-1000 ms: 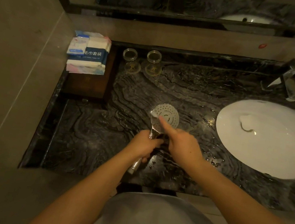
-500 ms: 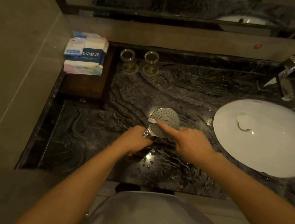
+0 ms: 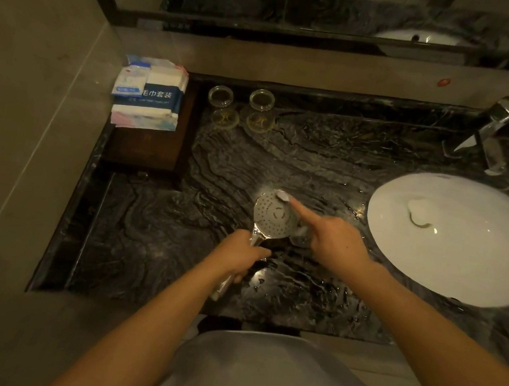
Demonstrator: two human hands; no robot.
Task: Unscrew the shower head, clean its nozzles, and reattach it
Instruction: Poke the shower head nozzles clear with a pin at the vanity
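A chrome hand shower head (image 3: pixel 271 216) lies face up over the dark marble counter (image 3: pixel 157 244), its round nozzle plate pointing at me. My left hand (image 3: pixel 240 253) grips its handle just below the head; the handle's end sticks out under the hand. My right hand (image 3: pixel 335 240) holds a small brush with the index finger stretched along it. The white brush head (image 3: pixel 282 195) presses on the far rim of the nozzle plate. Most of the brush handle is hidden under my fingers.
A white oval basin (image 3: pixel 466 255) sits to the right with a chrome faucet (image 3: pixel 497 129) behind it. Two glass cups (image 3: pixel 221 96) stand at the back. Wrapped towel packs (image 3: pixel 149 96) rest on a wooden tray (image 3: pixel 145 148) at the left wall. Water drops wet the counter.
The brush head has moved from the left edge of the nozzle plate across to its far rim. My left hand keeps its grip on the handle.
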